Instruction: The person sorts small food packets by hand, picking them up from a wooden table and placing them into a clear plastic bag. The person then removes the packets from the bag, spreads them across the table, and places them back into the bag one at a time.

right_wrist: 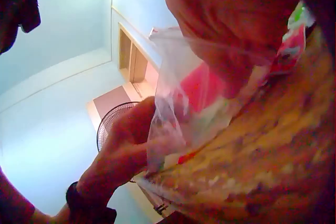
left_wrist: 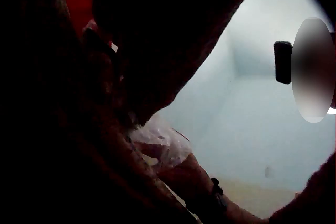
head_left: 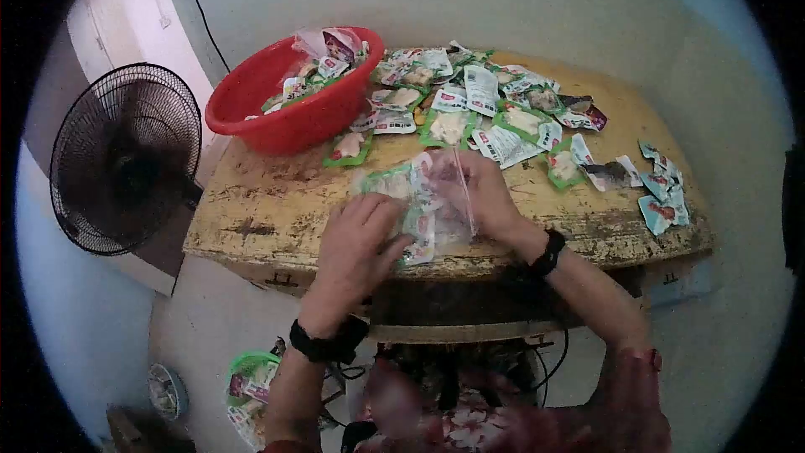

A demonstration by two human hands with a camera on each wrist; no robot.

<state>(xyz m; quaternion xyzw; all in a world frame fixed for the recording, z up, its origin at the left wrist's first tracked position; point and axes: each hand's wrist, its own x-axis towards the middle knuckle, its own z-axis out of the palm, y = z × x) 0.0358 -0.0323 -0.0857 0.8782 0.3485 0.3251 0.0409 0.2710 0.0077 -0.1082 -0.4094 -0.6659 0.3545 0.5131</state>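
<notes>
A clear plastic bag (head_left: 451, 211) with a zip line lies near the table's front edge, with several white-and-green food packets (head_left: 390, 184) in and beneath its film. My left hand (head_left: 356, 239) holds the bag's left part, fingers bent over it and thumb along its near side. My right hand (head_left: 486, 193) is at the bag's mouth, the zip line crossing its fingers. In the right wrist view the film (right_wrist: 173, 77) stands up loosely between the right hand (right_wrist: 220, 29) and the left hand (right_wrist: 123, 142). I cannot tell whether the right fingertips grip a packet.
Many food packets (head_left: 449, 127) are heaped at the table's back. A red basin (head_left: 285, 122) of packets stands at the back left, and small blue packets (head_left: 662, 193) lie at the right edge. A fan (head_left: 126, 159) stands left; a green basket (head_left: 239, 361) is on the floor.
</notes>
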